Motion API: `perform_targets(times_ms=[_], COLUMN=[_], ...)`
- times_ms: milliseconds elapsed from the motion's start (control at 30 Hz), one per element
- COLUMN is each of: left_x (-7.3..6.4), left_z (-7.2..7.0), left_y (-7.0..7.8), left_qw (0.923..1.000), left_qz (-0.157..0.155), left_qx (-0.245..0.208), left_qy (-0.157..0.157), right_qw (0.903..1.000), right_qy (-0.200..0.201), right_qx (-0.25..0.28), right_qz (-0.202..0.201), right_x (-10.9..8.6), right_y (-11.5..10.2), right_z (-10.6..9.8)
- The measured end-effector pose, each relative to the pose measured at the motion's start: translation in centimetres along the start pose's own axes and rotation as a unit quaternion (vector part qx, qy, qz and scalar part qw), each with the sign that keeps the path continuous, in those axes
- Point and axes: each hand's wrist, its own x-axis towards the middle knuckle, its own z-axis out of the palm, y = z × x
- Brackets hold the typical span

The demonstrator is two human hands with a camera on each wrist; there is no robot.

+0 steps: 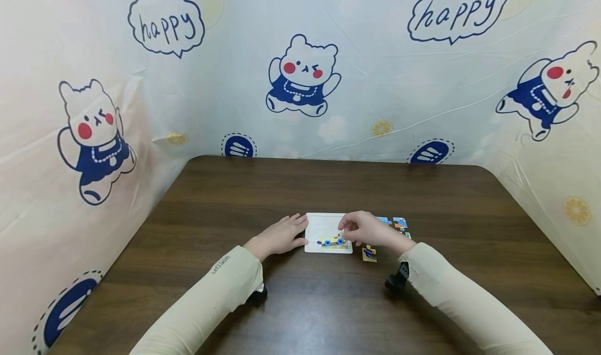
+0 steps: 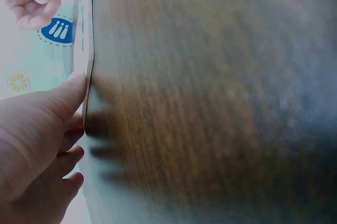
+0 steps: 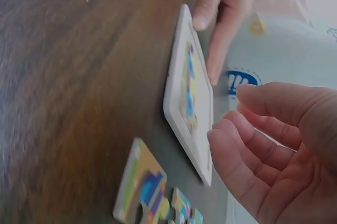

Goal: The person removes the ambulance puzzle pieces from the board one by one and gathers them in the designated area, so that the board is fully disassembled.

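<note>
A white puzzle tray [image 1: 323, 223] lies flat on the table, with joined pieces showing a blue-wheeled yellow vehicle [image 1: 332, 242] along its near side. At the tray's left edge my left hand [image 1: 280, 236] rests, its fingers and thumb touching the rim with the fingers fairly straight. My right hand [image 1: 371, 228] hovers over the tray's right side. In the right wrist view its fingers are loosely bent, thumb and index finger apart, with nothing between them. Just right of the tray sits a loose puzzle piece [image 1: 369, 254], tan and dark blue.
More loose puzzle pieces [image 1: 400, 222] lie beyond and beneath the right forearm, partly hidden by it. The brown wooden table [image 1: 300, 303] reaches back to a printed cloth backdrop [image 1: 361, 84] with cartoon bears. A black wrist device [image 1: 398, 277] sits at the right cuff.
</note>
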Motion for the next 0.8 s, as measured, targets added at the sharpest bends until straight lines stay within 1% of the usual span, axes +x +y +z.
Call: perform_targets(times_ms=[167,367,533,800], left_x=[0.0,-0.1,-0.2,-0.1], left_z=[0.0,-0.2,-0.2,-0.1], left_y=[0.0,0.2,0.2,0.1], left_qw=[1.0,0.9999,0.9999,0.9999], left_qz=[-0.002,-0.003,0.001,0.0], left_qx=[-0.005,-0.012,-0.012,-0.011], left_qy=[0.001,0.003,0.005,0.004], right_qw=[0.9999,0.9998,0.9997,0.9993], right_qy=[-0.013,-0.017,-0.023,-0.025], right_qx=[-0.006,-0.008,-0.004,-0.027], right_qz=[0.003,-0.005,-0.004,0.009], right_x=[0.8,1.3,1.5,1.7], right_y=[-0.1,0.0,0.0,-0.1], right_z=[1.0,1.8,2.1,2.1])
